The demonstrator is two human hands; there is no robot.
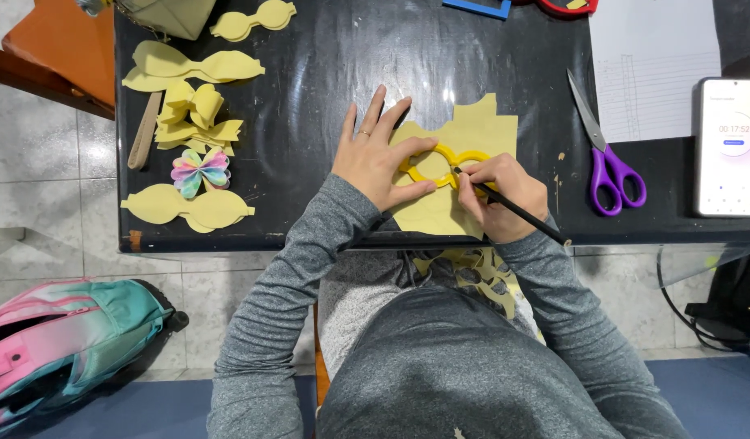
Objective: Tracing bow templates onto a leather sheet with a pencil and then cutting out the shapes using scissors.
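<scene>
A yellow stencil shaped like a bow is laid flat on a pale yellow sheet near the front edge of the black table. The stencil is pressed down by the left hand, whose fingers are spread wide, thumb and forefinger lying along the stencil's left loop. A dark pencil is pinched in the curled fingers of the right hand, its tip set against the stencil's edge. Purple scissors are seen to the right, beside a white paper and a phone. Cut yellow bow shapes and a rainbow bow are laid out to the left. A backpack is seen on the floor.
</scene>
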